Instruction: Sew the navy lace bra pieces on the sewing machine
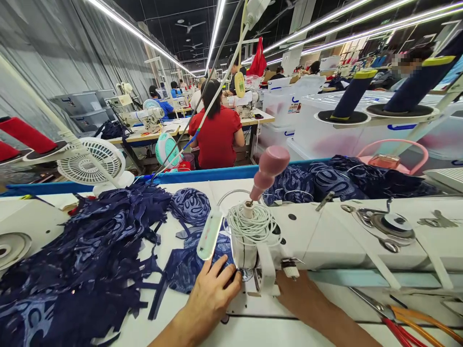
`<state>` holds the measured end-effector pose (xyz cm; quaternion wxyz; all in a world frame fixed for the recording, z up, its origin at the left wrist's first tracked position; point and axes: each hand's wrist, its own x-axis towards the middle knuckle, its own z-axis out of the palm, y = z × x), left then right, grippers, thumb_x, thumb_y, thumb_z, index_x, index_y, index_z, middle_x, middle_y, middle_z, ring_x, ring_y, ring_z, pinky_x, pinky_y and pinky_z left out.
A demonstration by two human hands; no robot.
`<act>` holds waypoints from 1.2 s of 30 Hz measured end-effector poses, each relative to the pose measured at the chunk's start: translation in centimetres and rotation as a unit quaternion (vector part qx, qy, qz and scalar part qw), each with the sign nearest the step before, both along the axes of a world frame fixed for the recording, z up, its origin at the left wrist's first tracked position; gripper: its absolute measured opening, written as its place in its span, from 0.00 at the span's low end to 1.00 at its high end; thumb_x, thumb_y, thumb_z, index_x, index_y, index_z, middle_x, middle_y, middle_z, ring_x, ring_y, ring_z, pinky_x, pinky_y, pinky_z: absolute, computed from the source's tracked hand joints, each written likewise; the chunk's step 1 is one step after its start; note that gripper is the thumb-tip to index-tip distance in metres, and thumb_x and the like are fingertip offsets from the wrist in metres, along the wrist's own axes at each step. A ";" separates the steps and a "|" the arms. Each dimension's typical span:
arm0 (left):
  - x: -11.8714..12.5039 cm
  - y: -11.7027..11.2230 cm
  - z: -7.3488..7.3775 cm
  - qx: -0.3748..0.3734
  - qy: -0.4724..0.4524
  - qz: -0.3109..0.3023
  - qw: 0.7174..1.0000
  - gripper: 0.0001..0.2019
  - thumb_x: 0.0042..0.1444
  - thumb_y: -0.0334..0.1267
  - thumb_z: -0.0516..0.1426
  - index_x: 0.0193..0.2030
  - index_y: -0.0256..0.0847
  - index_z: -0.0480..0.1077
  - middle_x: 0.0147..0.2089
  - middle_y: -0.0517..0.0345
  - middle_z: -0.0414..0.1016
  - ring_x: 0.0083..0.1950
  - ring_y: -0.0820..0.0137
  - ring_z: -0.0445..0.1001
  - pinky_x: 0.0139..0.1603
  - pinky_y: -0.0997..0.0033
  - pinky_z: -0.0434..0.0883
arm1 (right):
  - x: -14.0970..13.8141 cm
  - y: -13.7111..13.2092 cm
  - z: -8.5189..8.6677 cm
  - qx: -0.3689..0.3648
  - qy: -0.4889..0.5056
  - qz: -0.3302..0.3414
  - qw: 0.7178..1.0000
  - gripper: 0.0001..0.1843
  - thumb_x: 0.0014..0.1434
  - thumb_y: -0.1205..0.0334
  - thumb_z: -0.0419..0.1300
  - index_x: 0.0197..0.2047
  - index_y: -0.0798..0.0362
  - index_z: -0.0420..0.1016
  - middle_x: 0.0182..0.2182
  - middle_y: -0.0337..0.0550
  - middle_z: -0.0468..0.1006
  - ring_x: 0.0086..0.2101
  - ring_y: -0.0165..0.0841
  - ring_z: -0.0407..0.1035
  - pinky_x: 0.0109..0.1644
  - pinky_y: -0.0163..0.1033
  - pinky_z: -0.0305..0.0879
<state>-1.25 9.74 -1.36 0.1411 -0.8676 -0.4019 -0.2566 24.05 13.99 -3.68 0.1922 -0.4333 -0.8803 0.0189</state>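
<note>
My left hand point(217, 286) lies palm down at the left of the sewing machine's needle area, fingers stretched out over the edge of a navy patterned garment piece point(181, 274). Under the machine head, my right hand point(291, 289) reaches in from the right; its fingers are hidden behind the machine. The white sewing machine point(311, 231) carries a coil of pale green cord point(251, 221) and a pink knobbed object point(269, 168) on top. A lit lamp strip point(210, 233) hangs just above my left fingertips.
Navy cut pieces point(90, 250) are heaped at the left, and bundled pieces point(311, 180) lie behind the machine. Scissors with red handles point(394, 327) and an orange-handled tool point(415, 320) lie at the right. A white fan point(92, 161) stands back left. A person in red point(217, 135) sits ahead.
</note>
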 end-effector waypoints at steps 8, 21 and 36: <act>-0.1 0.2 -0.2 -0.001 -0.028 -0.003 1.000 0.11 0.60 0.25 0.54 0.40 0.44 0.74 0.46 0.58 0.77 0.56 0.62 0.71 0.71 0.44 0.52 | -0.3 -0.9 1.7 0.018 0.021 0.032 0.999 0.16 0.67 0.67 0.44 0.47 0.50 0.71 0.36 0.48 0.76 0.24 0.33 0.70 0.20 0.33 0.61; -0.7 0.2 1.1 -0.042 -0.061 -0.003 0.997 0.19 0.59 0.21 0.49 0.52 0.39 0.71 0.42 0.54 0.78 0.48 0.61 0.75 0.54 0.56 0.71 | -1.3 -1.4 5.3 0.129 0.159 0.100 0.974 0.12 0.63 0.70 0.49 0.43 0.51 0.72 0.31 0.43 0.79 0.30 0.34 0.74 0.30 0.34 0.70; -1.5 0.6 0.8 -0.119 0.009 0.019 0.993 0.24 0.58 0.21 0.51 0.59 0.42 0.67 0.58 0.52 0.74 0.62 0.58 0.69 0.57 0.56 0.71 | -1.0 -0.9 5.4 0.124 0.183 0.132 0.966 0.11 0.67 0.68 0.48 0.46 0.51 0.70 0.33 0.44 0.78 0.32 0.35 0.74 0.34 0.36 0.71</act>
